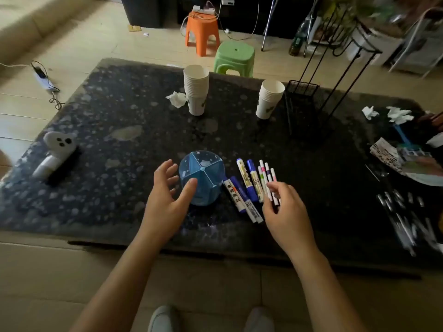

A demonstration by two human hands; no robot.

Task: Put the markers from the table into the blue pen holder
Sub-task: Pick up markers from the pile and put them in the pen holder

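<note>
The blue pen holder (201, 173), round with divided compartments, stands near the front middle of the dark stone table (115, 130). My left hand (165, 197) is open just left of it, thumb against its side. Right of the holder lie several markers (249, 185): thick blue-and-white ones and thin white ones with pink and green bands. My right hand (285, 212) hovers over the thin markers (269, 178), fingers curled at their lower ends; I cannot tell whether it grips one.
Two stacks of paper cups (196, 92) (268, 99) and a black mesh holder (302, 106) stand at the back. Crumpled tissues (177, 99), a white ghost-shaped item (56, 152) at left, papers (402, 159) at right. Stools (235, 58) are beyond the table.
</note>
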